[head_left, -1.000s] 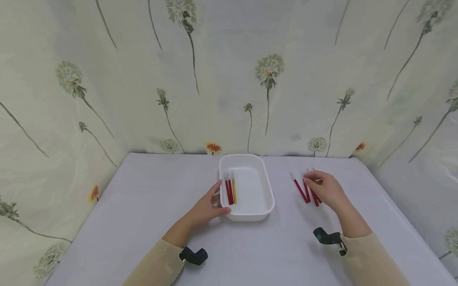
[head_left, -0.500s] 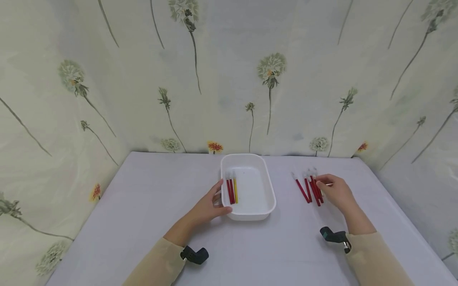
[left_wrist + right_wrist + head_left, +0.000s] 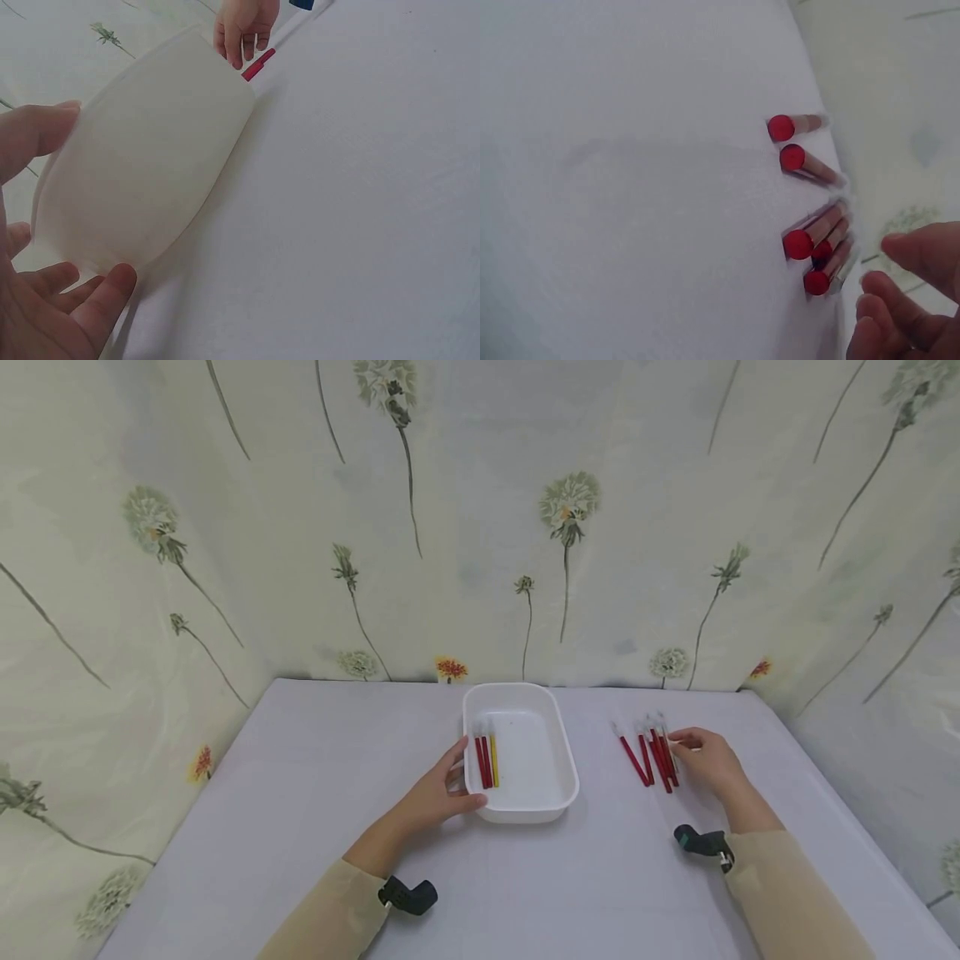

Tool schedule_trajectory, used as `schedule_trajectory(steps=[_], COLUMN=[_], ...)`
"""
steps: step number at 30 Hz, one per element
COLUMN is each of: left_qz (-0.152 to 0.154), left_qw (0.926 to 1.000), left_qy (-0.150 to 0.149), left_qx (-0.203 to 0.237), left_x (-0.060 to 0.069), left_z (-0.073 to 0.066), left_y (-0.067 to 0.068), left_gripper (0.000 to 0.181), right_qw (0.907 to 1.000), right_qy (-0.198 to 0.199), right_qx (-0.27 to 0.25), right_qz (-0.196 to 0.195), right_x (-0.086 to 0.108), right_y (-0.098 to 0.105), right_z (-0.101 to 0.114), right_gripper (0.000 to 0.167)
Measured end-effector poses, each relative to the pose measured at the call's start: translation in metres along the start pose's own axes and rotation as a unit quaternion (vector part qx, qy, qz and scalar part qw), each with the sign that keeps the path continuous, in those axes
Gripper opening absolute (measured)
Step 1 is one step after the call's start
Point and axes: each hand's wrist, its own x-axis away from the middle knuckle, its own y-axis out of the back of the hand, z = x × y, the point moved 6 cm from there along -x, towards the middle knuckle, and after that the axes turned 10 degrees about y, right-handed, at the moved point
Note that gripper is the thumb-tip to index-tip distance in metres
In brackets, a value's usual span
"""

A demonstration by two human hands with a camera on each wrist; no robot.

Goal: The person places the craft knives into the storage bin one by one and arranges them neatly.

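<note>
My left hand [image 3: 427, 795] [image 3: 45, 304] grips the left side of a white tray [image 3: 521, 816] [image 3: 146, 154], thumb at its near left corner. In the tray, along the left wall, lie two red pens [image 3: 485, 764] and a yellow pen [image 3: 494, 764] with clear tips. Right of the tray, several red pens [image 3: 634, 762] [image 3: 799, 244] are loosely fanned on the table, clear tips pointing away from me. My right hand [image 3: 711, 764] [image 3: 919, 319] is at the right end of this group near the tips, thumb and fingers apart; contact there cannot be told.
The table [image 3: 337, 735] has a pale cloth, and patterned fabric [image 3: 465, 527] with dandelions hangs behind it and at both sides. A black wrist device [image 3: 407, 896] is on the left sleeve and another black device [image 3: 699, 841] is on the right.
My right hand has moved right, from over the middle of the loose pens to their right end, uncovering more of them. My left hand has stayed on the tray.
</note>
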Motion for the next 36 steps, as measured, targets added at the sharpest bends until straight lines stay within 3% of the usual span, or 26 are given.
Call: schedule_trajectory(steps=[6, 15, 36], left_qz=[0.0, -0.009, -0.012], left_qw=[1.0, 0.9999, 0.9999], left_qy=[-0.001, 0.001, 0.001], left_qx=[0.004, 0.005, -0.007], left_x=[0.0, -0.001, -0.002], left_z=[0.001, 0.0, 0.001], left_y=[0.0, 0.001, -0.001], left_gripper=[0.104, 0.104, 0.102], right_qw=[0.9997, 0.9998, 0.9983], right_qy=[-0.018, 0.005, -0.042], right_qx=[-0.003, 0.01, 0.024], right_qz=[0.019, 0.017, 0.033], right_x=[-0.008, -0.013, -0.014], right_y=[-0.003, -0.005, -0.003], right_z=[-0.007, -0.009, -0.019], right_gripper=[0.035, 0.032, 0.038])
